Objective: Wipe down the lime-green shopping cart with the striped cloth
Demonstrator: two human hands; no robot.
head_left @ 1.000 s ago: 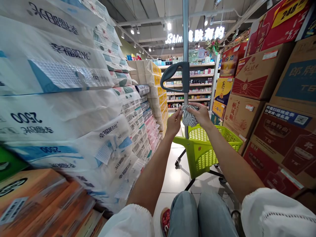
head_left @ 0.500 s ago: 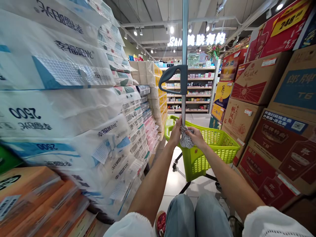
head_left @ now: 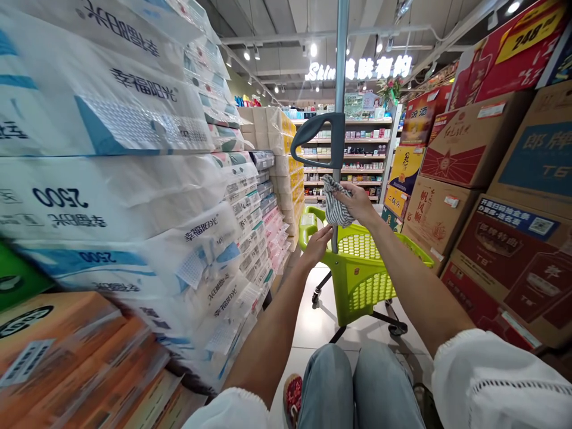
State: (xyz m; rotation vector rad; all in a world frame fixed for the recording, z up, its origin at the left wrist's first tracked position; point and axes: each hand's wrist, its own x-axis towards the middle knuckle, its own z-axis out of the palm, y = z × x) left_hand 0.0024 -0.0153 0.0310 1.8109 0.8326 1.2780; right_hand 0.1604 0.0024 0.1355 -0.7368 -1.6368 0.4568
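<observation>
A grey and white striped cloth (head_left: 338,205) is bunched in my right hand (head_left: 358,204), which presses it around the upright metal pole (head_left: 341,77) just below the grey handle (head_left: 317,143). Lower down, my left hand (head_left: 318,245) is closed at the pole's foot, beside the rim of the lime-green shopping basket cart (head_left: 357,280). Some of its fingertips are hidden by the pole. The cart stands on dark legs with casters, right in front of my knees. Its basket opens away to the right.
Tall stacks of wrapped tissue packs (head_left: 147,196) crowd the left side, with orange packages (head_left: 53,345) low in front. Liquor cartons (head_left: 504,250) are piled on the right. Stocked shelves (head_left: 364,156) stand at the aisle's far end.
My right hand has slid the cloth up the pole from near the basket rim to below the handle. My left hand has dropped slightly to the pole's foot.
</observation>
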